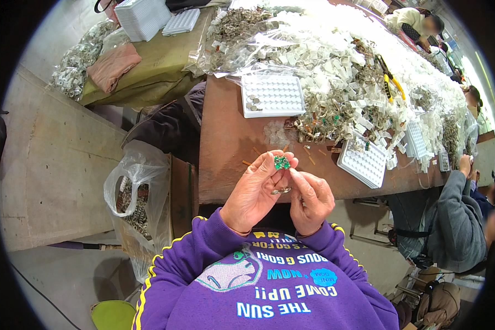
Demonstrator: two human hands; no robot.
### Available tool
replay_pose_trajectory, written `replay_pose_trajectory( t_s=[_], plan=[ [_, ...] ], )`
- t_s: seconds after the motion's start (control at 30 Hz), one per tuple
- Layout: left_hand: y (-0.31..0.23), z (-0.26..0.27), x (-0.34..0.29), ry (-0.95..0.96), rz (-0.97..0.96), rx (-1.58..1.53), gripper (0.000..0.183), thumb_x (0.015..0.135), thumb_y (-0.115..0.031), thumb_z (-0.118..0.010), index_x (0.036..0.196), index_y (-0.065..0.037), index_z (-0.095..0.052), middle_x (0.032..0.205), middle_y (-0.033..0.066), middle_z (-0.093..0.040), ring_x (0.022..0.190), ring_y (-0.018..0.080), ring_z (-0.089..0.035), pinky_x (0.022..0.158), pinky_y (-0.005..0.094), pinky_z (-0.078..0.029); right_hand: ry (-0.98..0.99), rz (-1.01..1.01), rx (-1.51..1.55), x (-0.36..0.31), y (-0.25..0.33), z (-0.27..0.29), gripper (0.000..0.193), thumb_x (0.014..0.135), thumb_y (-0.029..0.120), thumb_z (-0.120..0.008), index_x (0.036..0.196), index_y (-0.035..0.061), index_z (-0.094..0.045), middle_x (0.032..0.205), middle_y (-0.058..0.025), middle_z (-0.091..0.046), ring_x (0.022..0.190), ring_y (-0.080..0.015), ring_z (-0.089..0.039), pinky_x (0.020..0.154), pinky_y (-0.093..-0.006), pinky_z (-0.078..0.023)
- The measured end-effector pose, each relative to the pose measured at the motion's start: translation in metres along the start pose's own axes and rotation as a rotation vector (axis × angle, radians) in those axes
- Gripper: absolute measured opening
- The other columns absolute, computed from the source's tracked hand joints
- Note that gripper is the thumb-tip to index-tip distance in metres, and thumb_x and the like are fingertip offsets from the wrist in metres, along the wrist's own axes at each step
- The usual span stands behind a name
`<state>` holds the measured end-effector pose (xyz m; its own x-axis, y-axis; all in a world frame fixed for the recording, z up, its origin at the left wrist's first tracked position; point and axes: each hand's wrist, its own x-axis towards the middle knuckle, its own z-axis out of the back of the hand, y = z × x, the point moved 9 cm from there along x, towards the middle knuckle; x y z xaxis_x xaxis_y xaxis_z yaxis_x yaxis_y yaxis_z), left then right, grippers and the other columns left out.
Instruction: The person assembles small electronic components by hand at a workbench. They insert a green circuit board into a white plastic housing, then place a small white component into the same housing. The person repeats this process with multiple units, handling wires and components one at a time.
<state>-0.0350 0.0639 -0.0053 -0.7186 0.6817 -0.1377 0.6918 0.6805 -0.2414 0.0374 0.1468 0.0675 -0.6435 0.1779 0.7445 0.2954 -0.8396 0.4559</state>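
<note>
In front of my chest, my left hand (252, 193) is closed, its thumb and fingers pinching a small green-and-metal electronic part (281, 162). My right hand (312, 201) meets it from the other side, thumb and forefinger drawn together at the part's lower edge; what those fingertips grip is hidden. A small silvery metal piece (281, 191) shows below, between the two hands. Just beyond my hands lies a brown tabletop (220, 148) with short orange-brown strips (309, 155) scattered on it.
A white compartment tray (272, 94) holds several round discs. More stacked trays (363, 163) stand at the right, beside a large heap of metal and clear plastic pieces (335, 82). Yellow-handled pliers (389, 80) lie on the heap. A clear bag (143, 192) hangs at my left; co-workers sit along the right.
</note>
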Motion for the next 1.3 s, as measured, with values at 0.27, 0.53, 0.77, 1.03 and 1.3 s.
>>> replay_pose_trajectory(
  t_s=[0.27, 0.53, 0.77, 1.03, 1.3],
  plan=[
    [0.007, 0.005, 0.001, -0.056, 0.028, -0.039, 0.026, 0.100, -0.030, -0.057, 0.116, -0.010, -0.063, 0.113, 0.0049, -0.066, 0.108, 0.0152, -0.061, 0.089, 0.0272, -0.050, 0.003, -0.031, 0.045, 0.000, 0.001, -0.001, 0.045, 0.068, -0.010, -0.073, 0.109, 0.0074, -0.073, 0.092, -0.0072, -0.067, 0.075, -0.0219, -0.065, 0.065, -0.0317, -0.053],
    [0.014, 0.018, 0.003, -0.091, 0.053, -0.104, 0.025, 0.100, -0.035, -0.055, 0.106, -0.015, -0.068, 0.117, 0.0023, -0.066, 0.119, 0.0211, -0.055, 0.102, 0.0349, -0.046, 0.064, -0.167, 0.123, -0.001, -0.006, -0.008, 0.032, 0.080, -0.010, -0.070, 0.109, 0.0035, -0.071, 0.092, -0.0116, -0.065, 0.079, -0.0232, -0.065, 0.067, -0.0311, -0.053],
    [0.019, 0.021, 0.002, -0.142, 0.097, -0.171, 0.026, 0.100, -0.035, -0.056, 0.105, -0.012, -0.067, 0.120, 0.0066, -0.066, 0.121, 0.0235, -0.054, 0.106, 0.0374, -0.045, 0.105, -0.238, 0.190, -0.001, -0.010, -0.015, 0.029, 0.083, -0.009, -0.068, 0.110, 0.0023, -0.071, 0.095, -0.0115, -0.065, 0.080, -0.0213, -0.065, 0.066, -0.0296, -0.053],
    [0.018, 0.023, 0.005, -0.074, 0.089, -0.199, 0.026, 0.101, -0.035, -0.055, 0.108, -0.011, -0.063, 0.111, 0.0059, -0.067, 0.112, 0.0200, -0.058, 0.089, 0.0275, -0.051, 0.142, -0.214, 0.236, -0.001, -0.007, -0.019, 0.034, 0.078, -0.004, -0.074, 0.110, 0.0033, -0.070, 0.097, -0.0105, -0.065, 0.083, -0.0232, -0.069, 0.070, -0.0310, -0.056],
    [0.004, 0.027, 0.005, -0.171, 0.002, -0.206, 0.026, 0.099, -0.036, -0.057, 0.103, -0.012, -0.066, 0.101, 0.0038, -0.068, 0.096, 0.0170, -0.064, 0.086, 0.0322, -0.055, 0.243, -0.182, 0.219, -0.002, -0.005, -0.022, 0.049, 0.069, 0.002, -0.081, 0.115, 0.0033, -0.067, 0.106, -0.0138, -0.066, 0.094, -0.0290, -0.067, 0.079, -0.0354, -0.055]
  ],
)
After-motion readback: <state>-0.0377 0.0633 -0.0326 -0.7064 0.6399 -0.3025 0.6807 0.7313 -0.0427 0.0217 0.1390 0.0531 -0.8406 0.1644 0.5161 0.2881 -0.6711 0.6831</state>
